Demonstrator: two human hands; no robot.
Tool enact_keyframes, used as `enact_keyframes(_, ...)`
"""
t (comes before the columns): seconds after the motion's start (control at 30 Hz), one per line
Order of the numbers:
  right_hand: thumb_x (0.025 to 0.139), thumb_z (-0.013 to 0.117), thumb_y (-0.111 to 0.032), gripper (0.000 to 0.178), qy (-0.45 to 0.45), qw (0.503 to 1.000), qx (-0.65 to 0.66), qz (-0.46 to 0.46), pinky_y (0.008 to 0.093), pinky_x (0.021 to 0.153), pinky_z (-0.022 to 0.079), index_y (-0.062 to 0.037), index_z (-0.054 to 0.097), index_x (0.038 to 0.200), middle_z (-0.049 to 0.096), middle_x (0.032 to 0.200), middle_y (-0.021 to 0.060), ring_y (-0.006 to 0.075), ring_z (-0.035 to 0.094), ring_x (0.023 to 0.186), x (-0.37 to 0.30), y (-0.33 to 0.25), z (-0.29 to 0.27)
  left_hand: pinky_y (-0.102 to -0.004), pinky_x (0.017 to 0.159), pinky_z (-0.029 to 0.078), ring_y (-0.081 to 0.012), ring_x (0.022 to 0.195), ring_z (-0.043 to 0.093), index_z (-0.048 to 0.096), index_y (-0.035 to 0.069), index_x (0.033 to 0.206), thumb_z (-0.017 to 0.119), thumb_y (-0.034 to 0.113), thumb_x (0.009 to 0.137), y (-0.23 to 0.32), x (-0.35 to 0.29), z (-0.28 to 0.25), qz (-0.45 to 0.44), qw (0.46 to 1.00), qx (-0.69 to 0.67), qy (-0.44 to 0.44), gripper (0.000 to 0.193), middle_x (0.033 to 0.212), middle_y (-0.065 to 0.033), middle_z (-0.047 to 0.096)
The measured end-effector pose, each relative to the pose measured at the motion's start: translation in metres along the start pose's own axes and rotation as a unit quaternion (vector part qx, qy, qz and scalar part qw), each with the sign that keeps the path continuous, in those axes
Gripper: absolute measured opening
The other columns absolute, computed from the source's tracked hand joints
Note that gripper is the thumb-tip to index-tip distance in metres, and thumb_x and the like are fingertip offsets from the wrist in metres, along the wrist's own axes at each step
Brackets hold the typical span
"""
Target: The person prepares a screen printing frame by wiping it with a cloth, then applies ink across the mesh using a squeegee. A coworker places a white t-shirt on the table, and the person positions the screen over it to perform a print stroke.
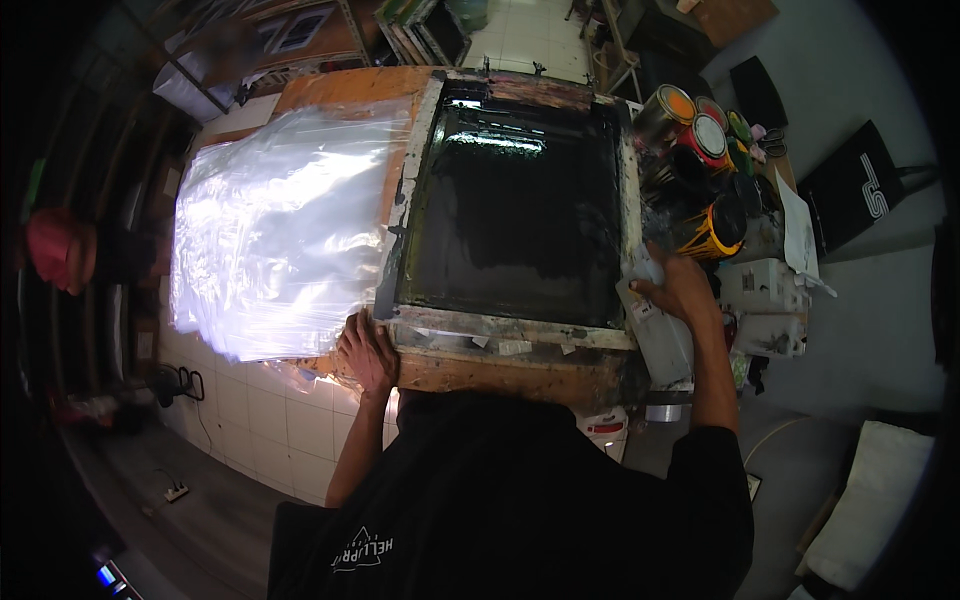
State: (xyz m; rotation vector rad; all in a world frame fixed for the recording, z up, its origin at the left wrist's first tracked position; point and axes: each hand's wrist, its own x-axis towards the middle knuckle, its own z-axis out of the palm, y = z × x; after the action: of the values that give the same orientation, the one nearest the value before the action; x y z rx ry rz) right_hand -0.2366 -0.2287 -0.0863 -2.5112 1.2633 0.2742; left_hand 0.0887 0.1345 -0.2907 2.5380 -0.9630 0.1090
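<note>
In front of me lies a printing screen (pixel 520 220) with a pale, stained frame and dark mesh, shiny with wet-looking dark ink at its far end. My left hand (pixel 370 358) rests with fingers apart at the near left corner of the frame, by the table edge. At the right side of the frame, my right hand (pixel 682 288) is closed around the upper part of a translucent white plastic bottle (pixel 662 345), which leans. To the left of the screen, a pile of clear plastic sheets (pixel 280 230) reflects bright light.
Several ink cans (pixel 715 228), some with drips, crowd the right side, with scissors (pixel 773 143) behind them. White plastic jugs (pixel 765 290) stand beyond my right hand. Screens (pixel 420 35) lean at the back. A person in a red cap (pixel 60 250) is at the far left.
</note>
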Motion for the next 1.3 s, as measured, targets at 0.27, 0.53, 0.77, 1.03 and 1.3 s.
enact_keyframes(0.27,0.078,0.080,-0.037,0.073,0.008,1.000,0.012,0.000,0.0456,0.092,0.052,-0.0005,0.057,0.137,0.070,0.101,0.0283,0.0406,0.069,0.099,-0.011,0.011,0.006,-0.0562,0.106,0.029,-0.0428,0.126,0.044,0.048,0.005,0.141,0.046,0.030,0.101,0.000,-0.001,0.002,-0.005,1.000,0.002,-0.010,0.047,0.138,-0.0214,0.049)
enact_keyframes(0.53,0.079,0.078,-0.040,0.076,0.067,0.997,0.029,0.012,0.0473,0.098,0.048,-0.0006,0.054,0.139,0.063,0.123,0.0294,0.0419,0.062,0.114,-0.015,0.029,0.007,-0.0563,0.106,0.030,-0.0435,0.125,0.045,0.048,0.003,0.140,0.049,0.028,0.100,-0.003,-0.006,0.012,0.010,1.000,0.004,0.005,0.047,0.136,-0.0229,0.051)
enact_keyframes(0.77,0.091,0.067,-0.051,0.090,0.287,0.952,-0.045,0.093,0.0434,0.119,0.028,0.0015,0.029,0.155,0.037,0.155,0.0262,0.0383,0.036,0.145,0.022,0.127,0.043,-0.0555,0.105,0.034,-0.0416,0.124,0.046,0.044,0.003,0.144,0.053,0.028,0.098,-0.014,-0.002,0.010,-0.038,0.998,0.003,-0.058,0.053,0.143,-0.0228,0.046)
enact_keyframes(1.03,0.093,0.070,-0.030,0.055,0.525,0.847,-0.050,0.061,0.0447,0.097,0.048,0.0055,0.057,0.133,0.064,0.123,0.0235,0.0380,0.060,0.114,0.081,0.167,0.082,-0.0486,0.107,0.034,-0.0358,0.131,0.043,0.042,0.008,0.147,0.047,0.035,0.102,-0.012,-0.010,0.008,-0.056,0.995,0.033,-0.077,0.053,0.147,-0.0158,0.043)
enact_keyframes(1.3,0.101,0.055,-0.041,0.061,0.522,0.789,-0.309,0.095,0.0625,0.093,0.046,0.0092,0.052,0.136,0.057,0.131,0.0259,0.0483,0.058,0.110,0.042,0.084,0.072,-0.0463,0.106,0.034,-0.0330,0.131,0.042,0.041,0.006,0.147,0.048,0.035,0.102,-0.017,-0.010,0.014,-0.057,0.994,0.008,-0.091,0.054,0.146,-0.0142,0.043)
